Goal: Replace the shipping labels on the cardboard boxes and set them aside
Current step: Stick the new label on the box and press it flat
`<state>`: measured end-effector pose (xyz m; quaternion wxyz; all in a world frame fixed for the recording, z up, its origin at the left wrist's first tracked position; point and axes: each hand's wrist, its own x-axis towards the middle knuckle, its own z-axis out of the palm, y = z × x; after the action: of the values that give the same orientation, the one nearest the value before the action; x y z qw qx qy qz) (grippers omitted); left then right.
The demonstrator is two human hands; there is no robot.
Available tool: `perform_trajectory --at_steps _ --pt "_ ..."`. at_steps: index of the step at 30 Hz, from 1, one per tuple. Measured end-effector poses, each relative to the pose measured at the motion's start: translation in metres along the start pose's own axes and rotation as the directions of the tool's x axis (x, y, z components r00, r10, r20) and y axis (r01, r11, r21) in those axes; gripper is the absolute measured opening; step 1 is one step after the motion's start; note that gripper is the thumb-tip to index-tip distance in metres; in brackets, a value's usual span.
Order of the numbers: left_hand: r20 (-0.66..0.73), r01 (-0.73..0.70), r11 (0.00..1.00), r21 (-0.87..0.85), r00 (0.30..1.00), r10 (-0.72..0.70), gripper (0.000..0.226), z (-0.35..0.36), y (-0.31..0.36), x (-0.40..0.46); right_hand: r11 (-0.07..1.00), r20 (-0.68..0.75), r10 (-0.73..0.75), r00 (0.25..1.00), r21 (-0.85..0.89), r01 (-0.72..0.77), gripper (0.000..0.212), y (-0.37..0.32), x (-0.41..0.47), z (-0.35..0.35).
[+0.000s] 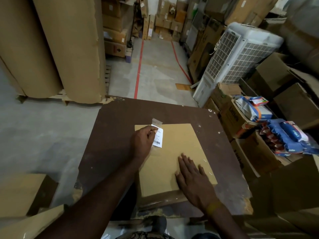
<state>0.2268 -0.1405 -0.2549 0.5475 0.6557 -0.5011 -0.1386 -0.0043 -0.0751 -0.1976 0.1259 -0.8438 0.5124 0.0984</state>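
I count one cardboard box [174, 157] mid-counter [110, 144], one shipping label [158, 137] at its far-left corner. Left hand [144, 141] grip pinches the label; right hand [193, 176] lies flat, fingers straight, on the box.

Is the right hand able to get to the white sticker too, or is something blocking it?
Probably yes. The right hand lies flat on the box, and only bare cardboard lies between it and the label. The left hand already pinches the label's left edge.
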Motion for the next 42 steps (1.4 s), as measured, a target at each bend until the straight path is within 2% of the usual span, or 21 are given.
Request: perform_trajectory --at_steps 2,5,7,10,12,13,16,18,20,24,28,30,32,35,39,42 --pt "0.024 0.006 1.000 -0.008 1.000 -0.006 0.042 0.001 -0.004 0.001 0.999 -0.040 0.053 0.998 0.004 -0.053 0.083 -0.001 0.026 -0.007" --pt "0.026 0.008 1.000 0.009 1.000 -0.008 0.041 0.002 -0.006 0.000 0.996 -0.027 0.087 0.996 0.022 -0.087 0.065 -0.006 0.043 -0.013" --pt "0.016 0.008 1.000 -0.001 1.000 -0.008 0.043 0.001 -0.005 0.000 0.998 -0.010 0.060 0.998 0.030 -0.059 0.067 -0.010 0.026 -0.010" --pt "0.014 0.022 0.999 -0.031 1.000 -0.021 0.041 0.002 -0.005 0.000 0.999 -0.007 -0.003 1.000 0.039 0.003 0.097 -0.016 -0.015 0.001" --pt "0.017 0.027 0.999 -0.036 1.000 -0.027 0.042 0.002 -0.004 0.000 1.000 0.028 -0.007 1.000 0.028 0.006 0.105 -0.011 -0.018 0.002" --pt "0.019 0.021 0.999 -0.030 1.000 -0.020 0.043 0.002 -0.004 0.000 1.000 0.026 -0.007 1.000 0.025 0.007 0.101 -0.008 -0.011 0.000" --pt "0.028 -0.006 1.000 -0.010 1.000 0.006 0.042 0.001 -0.005 0.000 0.999 -0.010 0.013 1.000 0.043 -0.013 0.069 -0.006 0.030 -0.009" --pt "0.024 -0.017 1.000 0.000 1.000 0.017 0.040 0.001 -0.004 0.000 0.998 -0.032 0.030 0.999 0.058 -0.028 0.062 -0.010 0.053 -0.013" --pt "0.018 -0.014 1.000 -0.012 1.000 0.014 0.041 0.000 -0.003 0.000 0.997 -0.031 0.018 0.999 0.073 -0.016 0.063 -0.014 0.053 -0.013" --pt "0.016 0.016 0.999 -0.038 1.000 -0.016 0.046 0.000 -0.004 -0.001 0.996 -0.060 -0.068 0.996 0.058 0.072 0.084 -0.022 0.009 0.004" --pt "0.022 0.011 1.000 -0.017 1.000 -0.011 0.042 0.000 -0.003 -0.001 0.997 -0.049 -0.064 0.997 0.041 0.066 0.082 -0.018 0.029 -0.002" --pt "0.022 -0.004 1.000 -0.006 1.000 0.004 0.039 0.000 -0.002 -0.001 0.999 -0.039 -0.045 0.998 0.025 0.046 0.066 -0.017 0.057 -0.011" --pt "0.017 -0.024 1.000 -0.001 1.000 0.024 0.041 -0.001 -0.001 -0.002 0.999 -0.048 -0.039 0.998 0.032 0.041 0.060 -0.019 0.072 -0.016" --pt "0.009 -0.024 1.000 -0.001 1.000 0.024 0.037 -0.002 -0.001 -0.002 0.997 -0.052 -0.062 0.997 0.047 0.064 0.064 -0.025 0.055 -0.011" --pt "0.001 -0.009 1.000 0.010 1.000 0.009 0.032 -0.001 0.001 -0.003 0.994 -0.030 -0.104 0.994 0.021 0.105 0.086 -0.022 0.029 0.001" --pt "0.006 -0.019 0.999 0.029 1.000 0.019 0.031 -0.001 0.001 -0.002 0.997 -0.038 -0.081 0.996 -0.012 0.080 0.069 -0.017 0.061 -0.011"
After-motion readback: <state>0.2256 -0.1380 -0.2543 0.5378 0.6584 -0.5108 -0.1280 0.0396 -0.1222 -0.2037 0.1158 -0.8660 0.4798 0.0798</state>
